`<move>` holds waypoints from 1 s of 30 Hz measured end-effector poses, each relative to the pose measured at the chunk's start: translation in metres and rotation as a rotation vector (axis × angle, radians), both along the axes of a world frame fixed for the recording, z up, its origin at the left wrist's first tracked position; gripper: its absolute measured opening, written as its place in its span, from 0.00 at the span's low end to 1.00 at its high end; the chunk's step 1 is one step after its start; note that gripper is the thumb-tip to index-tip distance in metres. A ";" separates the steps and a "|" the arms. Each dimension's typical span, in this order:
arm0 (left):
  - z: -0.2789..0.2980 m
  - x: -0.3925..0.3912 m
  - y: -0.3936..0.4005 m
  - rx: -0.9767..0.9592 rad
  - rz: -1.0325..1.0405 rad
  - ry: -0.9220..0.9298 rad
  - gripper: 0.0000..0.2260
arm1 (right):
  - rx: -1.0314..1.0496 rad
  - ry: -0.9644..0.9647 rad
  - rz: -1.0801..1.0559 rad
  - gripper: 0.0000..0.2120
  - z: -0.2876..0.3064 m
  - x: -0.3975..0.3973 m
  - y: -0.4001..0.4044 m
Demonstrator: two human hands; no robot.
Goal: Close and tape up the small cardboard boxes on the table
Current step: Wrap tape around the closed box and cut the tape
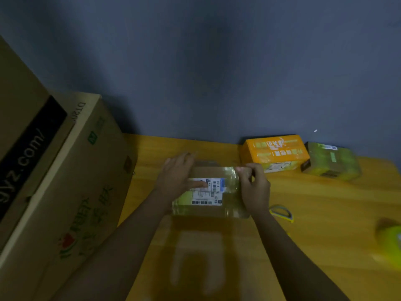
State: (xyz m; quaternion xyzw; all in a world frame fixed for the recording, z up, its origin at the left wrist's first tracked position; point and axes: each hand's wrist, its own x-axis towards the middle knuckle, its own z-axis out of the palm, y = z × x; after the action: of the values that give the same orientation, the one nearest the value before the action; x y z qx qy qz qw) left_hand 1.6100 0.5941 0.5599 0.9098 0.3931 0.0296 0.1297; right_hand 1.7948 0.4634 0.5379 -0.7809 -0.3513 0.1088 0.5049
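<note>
Head view, we list: one small cardboard box point(208, 192), taped, mid surface point(314, 213). Left hand point(178, 172) lies flat on its label, fingers straight. Right hand point(253, 187) pinches the tape at its right edge. Orange box point(275, 153) and wrapped box point(329, 161) behind.

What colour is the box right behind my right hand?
Orange box with pale printing, best seen in the head view.

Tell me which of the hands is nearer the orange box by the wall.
Right. The right hand grips the right end of the taped box, just in front-left of the orange box. The left hand rests on the taped box's left side, farther off.
</note>
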 end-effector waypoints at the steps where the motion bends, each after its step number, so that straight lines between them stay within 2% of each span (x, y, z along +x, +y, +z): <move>1: 0.000 -0.004 -0.003 0.003 0.029 0.040 0.45 | 0.007 0.001 -0.001 0.09 -0.003 -0.004 -0.008; 3: -0.001 -0.015 -0.017 0.039 0.029 0.128 0.44 | -0.011 0.012 0.015 0.09 -0.008 -0.016 -0.024; 6: -0.009 -0.030 -0.047 0.059 0.002 0.139 0.44 | -0.023 -0.022 0.067 0.11 -0.018 -0.029 -0.050; 10: -0.035 -0.064 -0.091 0.090 -0.076 0.065 0.37 | -0.076 -0.236 0.275 0.10 -0.042 -0.038 -0.100; 13: -0.048 -0.069 -0.105 0.123 -0.051 -0.015 0.32 | -0.152 -0.242 0.289 0.05 -0.047 -0.043 -0.121; 16: -0.050 -0.044 -0.090 0.113 0.067 -0.054 0.24 | -0.250 -0.415 0.191 0.10 -0.029 -0.042 -0.096; 18: -0.053 -0.026 -0.075 0.060 0.126 -0.074 0.21 | -0.255 -0.418 0.192 0.13 -0.014 -0.039 -0.055; 21: -0.067 -0.015 -0.066 -0.024 0.153 -0.014 0.27 | -0.387 -0.367 0.328 0.23 -0.008 -0.029 0.015; 25: -0.082 -0.014 -0.068 0.018 0.204 0.043 0.27 | -0.669 -0.530 0.410 0.26 -0.041 -0.023 0.065; 27: -0.083 -0.013 -0.068 0.033 0.225 0.033 0.27 | -0.693 -0.627 0.387 0.27 -0.052 -0.026 0.064; 30: -0.084 -0.010 -0.068 0.031 0.238 0.011 0.26 | -0.656 -0.650 0.375 0.28 -0.054 -0.038 0.039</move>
State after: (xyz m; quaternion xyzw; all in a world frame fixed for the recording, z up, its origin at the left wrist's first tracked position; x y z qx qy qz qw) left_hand 1.5998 0.5265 0.4763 0.8587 0.4987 0.0458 0.1090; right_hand 1.7572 0.5027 0.4835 -0.8154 -0.5723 0.0533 0.0687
